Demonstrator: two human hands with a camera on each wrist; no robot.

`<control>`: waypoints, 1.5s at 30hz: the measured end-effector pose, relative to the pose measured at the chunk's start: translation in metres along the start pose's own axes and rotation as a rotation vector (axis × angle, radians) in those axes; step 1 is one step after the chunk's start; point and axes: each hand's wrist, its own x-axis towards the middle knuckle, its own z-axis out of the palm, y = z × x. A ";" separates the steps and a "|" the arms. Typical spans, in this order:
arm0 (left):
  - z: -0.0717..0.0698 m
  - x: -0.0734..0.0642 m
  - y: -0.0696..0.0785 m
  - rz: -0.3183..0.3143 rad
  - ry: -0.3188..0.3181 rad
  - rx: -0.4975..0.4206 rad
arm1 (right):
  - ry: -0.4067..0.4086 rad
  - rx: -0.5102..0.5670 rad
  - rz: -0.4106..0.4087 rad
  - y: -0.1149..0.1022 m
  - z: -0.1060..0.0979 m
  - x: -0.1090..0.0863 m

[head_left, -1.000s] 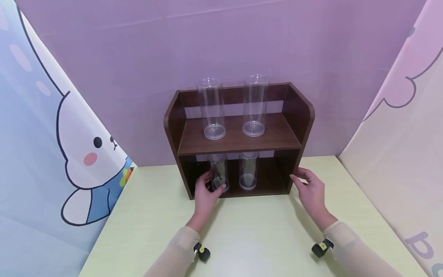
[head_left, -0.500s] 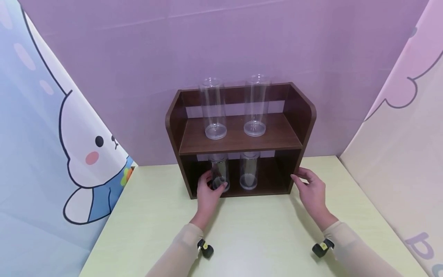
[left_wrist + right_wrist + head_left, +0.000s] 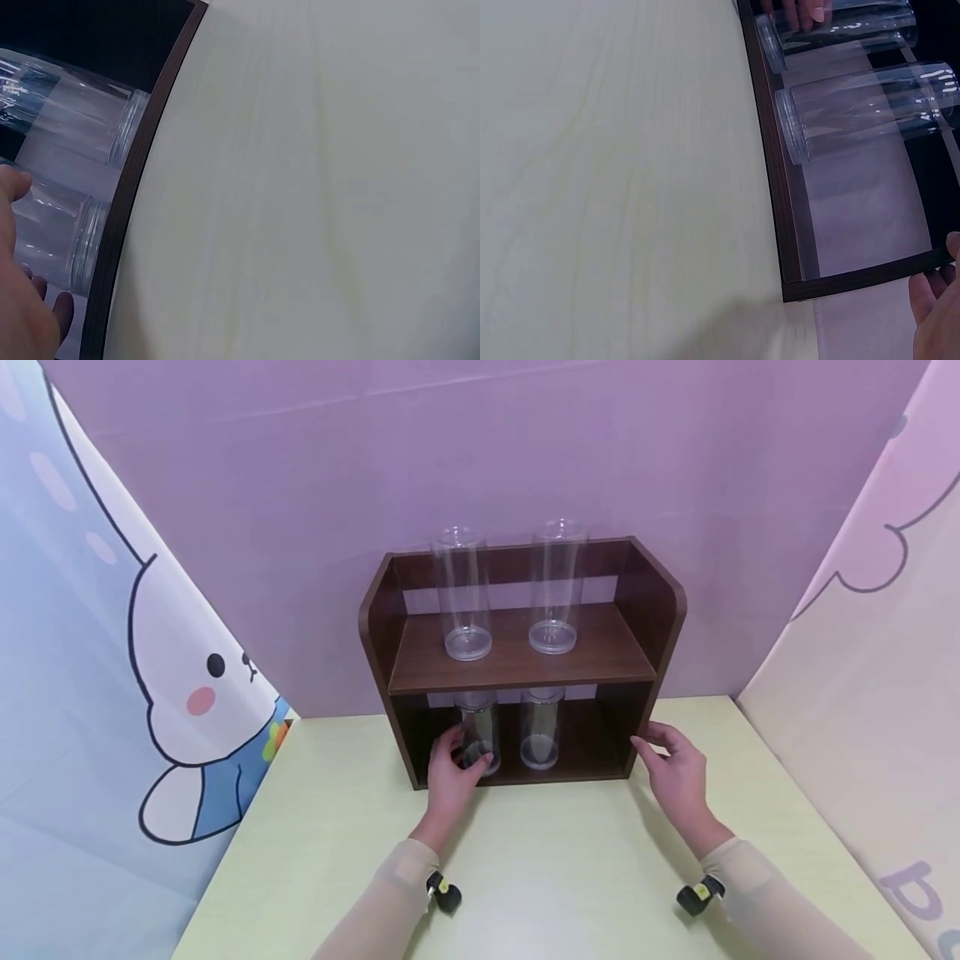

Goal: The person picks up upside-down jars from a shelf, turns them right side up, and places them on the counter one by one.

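Observation:
My left hand (image 3: 452, 781) grips a clear plastic cylinder (image 3: 480, 731) low down, at the left of the bottom shelf. Its thumb lies across the front and the fingers reach along the left side; in the left wrist view the thumb and fingertips lie on either side of that cylinder (image 3: 52, 225). My right hand (image 3: 678, 777) pinches the right side panel (image 3: 639, 735) of a dark brown wooden shelf, thumb at the inner face, fingers outside. A second clear cylinder (image 3: 540, 731) stands upright right of the held one.
On the upper board (image 3: 510, 672) stand two more clear cylinders, a left one (image 3: 467, 643) and a right one (image 3: 553, 637). The shelf rests on a pale table (image 3: 540, 868) before a purple backdrop (image 3: 480, 452). Printed cloths hang left (image 3: 67, 693) and right (image 3: 862, 693).
The head view has shifted very slightly. Both hands keep their holds, and the cylinders and shelf show no clear movement.

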 end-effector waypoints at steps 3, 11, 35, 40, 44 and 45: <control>0.000 0.001 0.000 -0.010 -0.015 -0.013 | -0.005 -0.001 -0.003 0.001 0.000 0.001; -0.001 0.002 -0.002 -0.044 -0.062 -0.060 | -0.018 -0.035 0.003 0.001 0.000 0.003; -0.015 -0.012 0.016 -0.034 -0.208 -0.054 | -0.028 -0.063 0.003 -0.001 -0.003 0.001; -0.021 -0.017 0.024 -0.059 -0.264 -0.071 | -0.026 -0.058 0.007 -0.001 -0.003 0.001; -0.026 -0.022 0.027 -0.052 -0.303 -0.089 | -0.024 -0.049 0.011 -0.001 -0.003 0.002; -0.028 -0.024 0.028 -0.049 -0.313 -0.089 | -0.024 -0.047 0.011 -0.001 -0.002 0.002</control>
